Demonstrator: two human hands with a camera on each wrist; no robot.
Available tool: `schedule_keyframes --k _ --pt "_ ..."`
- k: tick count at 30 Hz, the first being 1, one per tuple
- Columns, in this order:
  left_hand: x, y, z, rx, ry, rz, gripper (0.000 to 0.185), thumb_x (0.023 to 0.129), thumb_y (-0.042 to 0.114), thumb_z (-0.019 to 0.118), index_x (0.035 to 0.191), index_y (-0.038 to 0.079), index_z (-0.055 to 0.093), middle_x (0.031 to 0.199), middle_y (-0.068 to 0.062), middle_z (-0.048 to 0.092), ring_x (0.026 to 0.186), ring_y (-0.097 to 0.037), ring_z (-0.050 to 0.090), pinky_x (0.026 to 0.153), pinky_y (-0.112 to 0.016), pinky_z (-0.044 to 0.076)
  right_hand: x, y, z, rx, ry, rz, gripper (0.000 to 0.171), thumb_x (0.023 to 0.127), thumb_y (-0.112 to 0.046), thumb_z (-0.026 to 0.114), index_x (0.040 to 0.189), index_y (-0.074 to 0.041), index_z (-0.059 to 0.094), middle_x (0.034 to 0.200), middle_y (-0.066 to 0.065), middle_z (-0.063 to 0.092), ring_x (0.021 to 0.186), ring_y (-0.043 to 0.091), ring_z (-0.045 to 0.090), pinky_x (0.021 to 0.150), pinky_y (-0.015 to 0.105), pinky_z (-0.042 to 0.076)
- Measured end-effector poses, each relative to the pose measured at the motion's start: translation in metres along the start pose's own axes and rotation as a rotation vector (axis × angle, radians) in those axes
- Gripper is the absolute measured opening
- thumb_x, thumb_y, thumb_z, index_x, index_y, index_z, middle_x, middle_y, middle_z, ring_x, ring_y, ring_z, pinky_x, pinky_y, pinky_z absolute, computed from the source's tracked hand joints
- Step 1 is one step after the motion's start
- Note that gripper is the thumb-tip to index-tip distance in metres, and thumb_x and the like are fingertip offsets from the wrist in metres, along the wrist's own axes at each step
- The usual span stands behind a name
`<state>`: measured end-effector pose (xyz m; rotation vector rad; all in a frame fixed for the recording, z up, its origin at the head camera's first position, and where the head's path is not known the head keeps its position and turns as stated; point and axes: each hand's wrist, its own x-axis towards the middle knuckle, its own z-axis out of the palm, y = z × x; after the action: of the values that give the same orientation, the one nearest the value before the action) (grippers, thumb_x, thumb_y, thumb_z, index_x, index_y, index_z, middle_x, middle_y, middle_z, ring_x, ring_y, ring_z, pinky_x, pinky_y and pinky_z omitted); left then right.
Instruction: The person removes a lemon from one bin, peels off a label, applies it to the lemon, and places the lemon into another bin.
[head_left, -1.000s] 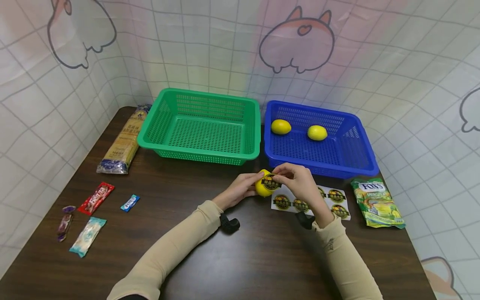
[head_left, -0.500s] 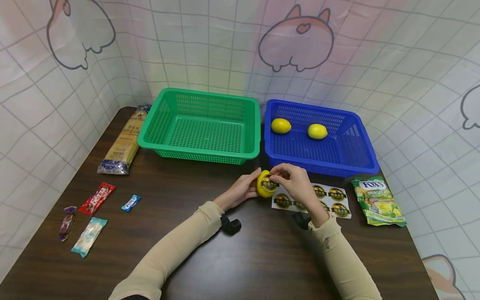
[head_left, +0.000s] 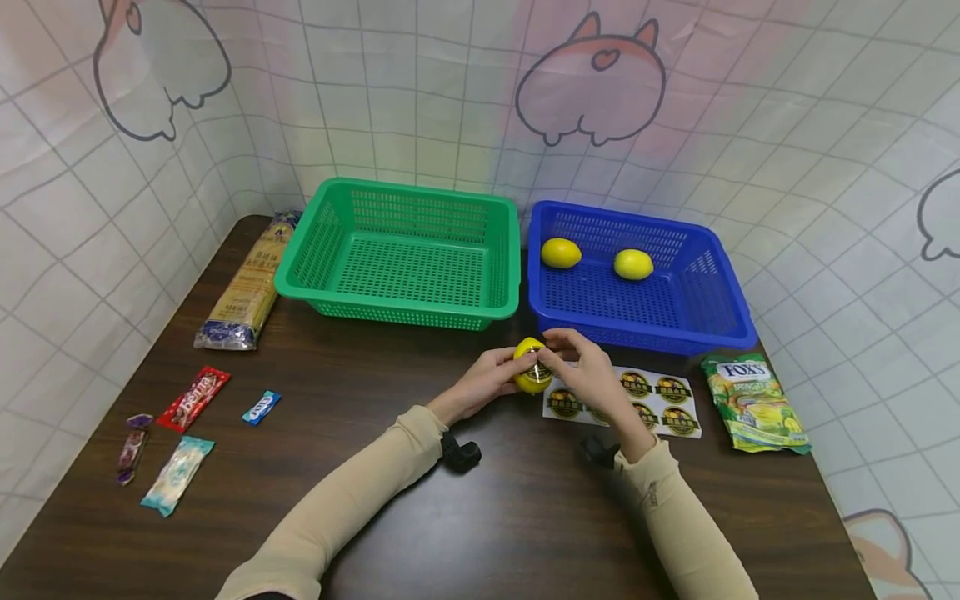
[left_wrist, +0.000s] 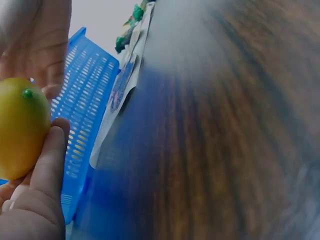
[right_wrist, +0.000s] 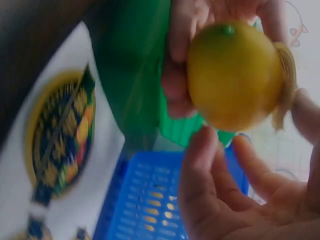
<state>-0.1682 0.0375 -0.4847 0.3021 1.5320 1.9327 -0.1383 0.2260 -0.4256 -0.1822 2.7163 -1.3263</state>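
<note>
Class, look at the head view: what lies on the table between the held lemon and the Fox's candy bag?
The white sticker sheet lies flat between the lemon and the candy bag; the right hand covers its near end.

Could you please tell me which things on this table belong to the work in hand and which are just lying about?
In hand:
- yellow lemon, held by left hand
- round sticker pressed by right hand
- white sticker sheet
- blue plastic basket

Lying about:
- green plastic basket
- green sweets bag
- noodle packet
- red snack bar
</note>
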Motion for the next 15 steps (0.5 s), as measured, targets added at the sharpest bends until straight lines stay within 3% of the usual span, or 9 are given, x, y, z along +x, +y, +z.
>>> schedule_keyframes --k 3,7,12,15 --pt "-0.001 0.0 -0.001 0.01 -0.001 0.029 0.048 0.106 0.03 0.047 0.142 -0.002 0.048 0.141 -0.024 0.054 0.117 -0.019 0.063 0.104 -0.038 0.054 -0.001 0.001 0.001 0.088 -0.086 0.035 0.057 0.098 -0.045 0.061 0.142 -0.011 0.051 0.136 0.017 0.061 0.123 0.036 0.061 0.088 0.045 0.061" --pt "-0.004 0.0 -0.003 0.008 -0.013 0.047 0.048 0.106 0.031 0.047 0.143 -0.001 0.047 0.141 -0.024 0.054 0.121 -0.022 0.062 0.105 -0.039 0.054 -0.002 0.002 -0.001 0.191 -0.137 0.021 0.053 0.096 -0.036 0.065 0.141 -0.011 0.053 0.139 0.019 0.059 0.124 0.035 0.06 0.086 0.046 0.062" --pt "-0.008 0.002 -0.005 0.029 -0.06 0.084 0.058 0.102 0.037 0.053 0.146 0.001 0.044 0.141 -0.026 0.054 0.12 -0.02 0.062 0.104 -0.039 0.054 -0.003 0.005 -0.006 0.334 -0.177 0.006 0.046 0.097 -0.022 0.066 0.14 -0.008 0.055 0.134 0.019 0.061 0.11 0.018 0.068 0.085 0.034 0.062" --pt "-0.012 0.006 -0.004 0.066 -0.067 0.109 0.069 0.095 0.044 0.059 0.147 0.002 0.043 0.14 -0.028 0.056 0.116 -0.018 0.064 0.102 -0.037 0.055 -0.003 0.009 -0.008 0.421 -0.198 0.01 0.048 0.097 -0.017 0.065 0.141 -0.005 0.053 0.127 0.01 0.064 0.101 0.008 0.069 0.083 0.025 0.061"
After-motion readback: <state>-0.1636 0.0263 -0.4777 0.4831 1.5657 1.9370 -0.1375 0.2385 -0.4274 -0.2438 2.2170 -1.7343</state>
